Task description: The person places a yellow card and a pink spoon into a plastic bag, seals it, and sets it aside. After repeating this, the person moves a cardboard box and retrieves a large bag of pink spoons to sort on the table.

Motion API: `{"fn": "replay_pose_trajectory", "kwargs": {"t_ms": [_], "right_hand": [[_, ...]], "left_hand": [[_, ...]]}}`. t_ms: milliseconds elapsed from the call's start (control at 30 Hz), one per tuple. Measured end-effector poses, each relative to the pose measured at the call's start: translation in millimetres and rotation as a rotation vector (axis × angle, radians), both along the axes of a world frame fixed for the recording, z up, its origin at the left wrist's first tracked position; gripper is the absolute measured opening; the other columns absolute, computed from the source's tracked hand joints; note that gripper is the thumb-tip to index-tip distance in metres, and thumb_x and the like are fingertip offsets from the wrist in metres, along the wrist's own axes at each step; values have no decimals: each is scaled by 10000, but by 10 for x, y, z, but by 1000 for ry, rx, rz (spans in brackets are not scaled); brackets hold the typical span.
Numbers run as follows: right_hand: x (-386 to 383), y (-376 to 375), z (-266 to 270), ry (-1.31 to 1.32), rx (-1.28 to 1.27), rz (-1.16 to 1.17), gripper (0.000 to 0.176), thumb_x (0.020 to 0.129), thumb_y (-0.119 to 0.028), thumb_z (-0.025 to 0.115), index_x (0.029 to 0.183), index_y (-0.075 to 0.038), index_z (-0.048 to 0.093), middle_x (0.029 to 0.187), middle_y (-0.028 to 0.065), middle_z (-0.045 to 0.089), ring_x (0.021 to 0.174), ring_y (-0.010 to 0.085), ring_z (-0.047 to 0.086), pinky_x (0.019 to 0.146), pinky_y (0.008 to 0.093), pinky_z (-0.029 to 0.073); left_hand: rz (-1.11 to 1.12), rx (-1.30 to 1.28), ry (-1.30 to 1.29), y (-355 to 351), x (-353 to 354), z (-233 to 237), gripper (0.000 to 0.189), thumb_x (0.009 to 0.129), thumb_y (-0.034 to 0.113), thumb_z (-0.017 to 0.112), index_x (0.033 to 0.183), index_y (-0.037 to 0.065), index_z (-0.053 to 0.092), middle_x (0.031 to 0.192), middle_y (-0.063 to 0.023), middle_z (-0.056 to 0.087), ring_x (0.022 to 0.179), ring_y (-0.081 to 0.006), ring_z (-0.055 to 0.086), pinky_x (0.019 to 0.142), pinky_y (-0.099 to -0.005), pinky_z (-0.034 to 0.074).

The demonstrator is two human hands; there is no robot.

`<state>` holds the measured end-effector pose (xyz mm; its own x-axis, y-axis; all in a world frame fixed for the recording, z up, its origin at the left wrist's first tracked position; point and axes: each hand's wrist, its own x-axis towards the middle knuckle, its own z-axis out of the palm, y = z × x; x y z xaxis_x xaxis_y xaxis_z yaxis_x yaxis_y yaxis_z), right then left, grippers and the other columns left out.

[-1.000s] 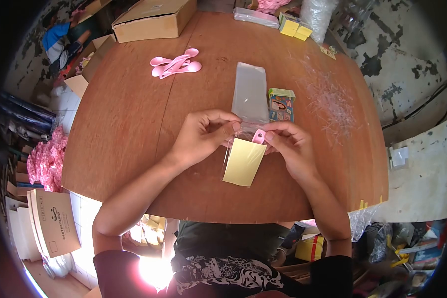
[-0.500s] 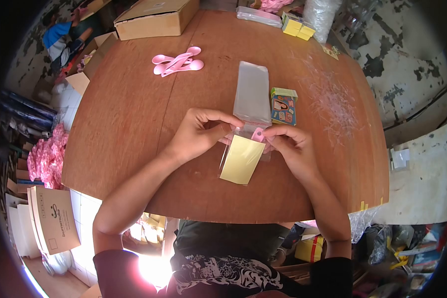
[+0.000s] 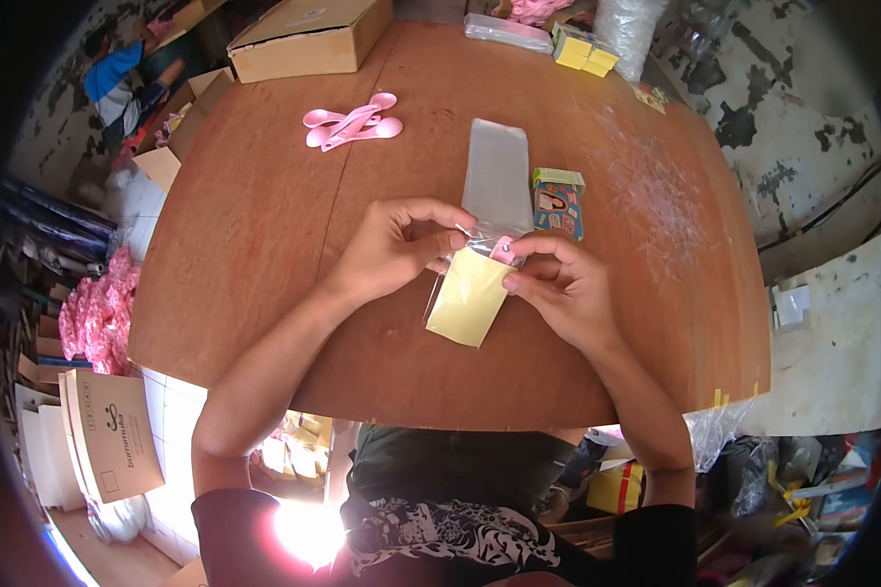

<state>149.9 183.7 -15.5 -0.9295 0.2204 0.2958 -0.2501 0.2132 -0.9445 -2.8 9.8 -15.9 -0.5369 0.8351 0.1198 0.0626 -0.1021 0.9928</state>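
Note:
A clear plastic bag [image 3: 434,298] with a pale yellow card [image 3: 466,301] inside is held between my two hands above the table. My left hand [image 3: 387,254] pinches the bag's upper left edge. At the upper right edge, my right hand [image 3: 576,293] grips the bag, its thumb lying on the card's side. A pink handle end with a hole [image 3: 502,250] shows at the bag's mouth; the rest of it is hidden. Just beyond lies a stack of clear plastic bags [image 3: 497,171]. To its right is a small pack of printed cards [image 3: 558,205].
Several pink spoons [image 3: 354,123] lie in a pile on the wooden table [image 3: 235,215]. A cardboard box [image 3: 308,44] and yellow packs [image 3: 585,51] stand at the far edge. Clear plastic strips [image 3: 656,201] are scattered at right. A person [image 3: 117,83] sits beyond, at far left.
Both hands have shifted slightly away from my body with the bag. My right thumb has come down along the card's right side, and the plastic at the top is more crumpled.

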Motion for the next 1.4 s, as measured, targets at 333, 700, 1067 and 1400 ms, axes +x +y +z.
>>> {"fn": "replay_pose_trajectory", "kwargs": {"t_ms": [333, 700, 1067, 1400], "right_hand": [[69, 21, 252, 72, -119, 215, 243, 851, 25, 663, 1086, 9, 602, 1072, 83, 618, 848, 133, 651, 749, 245, 542], [-186, 254, 123, 127, 886, -94, 271, 848, -168, 666, 1056, 5, 647, 1105, 171, 630, 1072, 326, 580, 946, 457, 440], [-170, 193, -96, 75, 1297, -164, 466, 927, -375, 531, 1225, -21, 582, 1309, 173, 548, 1277, 348, 447, 1078, 591, 207], [-147, 186, -63, 32, 1253, -158, 482, 959, -358, 469, 1256, 15, 543, 1324, 167, 536, 1291, 326, 435, 1076, 588, 189]], "left_hand": [[-246, -212, 17, -378, 366, 481, 483, 770, 57, 775, 1203, 2, 568, 1006, -51, 675, 869, -105, 629, 786, -251, 514], [-114, -1022, 304, -2302, 1018, -609, 370, 800, 210, 687, 1127, 49, 621, 945, -128, 691, 858, -255, 672, 772, -356, 523], [-622, -750, 225, -1345, 1217, 63, 300, 938, 249, 541, 1162, 58, 598, 937, -115, 692, 818, -291, 667, 731, -375, 531], [-116, -291, 848, -118, 238, 495, 253, 821, 19, 606, 1073, 28, 630, 990, -141, 663, 917, -315, 646, 812, -383, 519]]}}
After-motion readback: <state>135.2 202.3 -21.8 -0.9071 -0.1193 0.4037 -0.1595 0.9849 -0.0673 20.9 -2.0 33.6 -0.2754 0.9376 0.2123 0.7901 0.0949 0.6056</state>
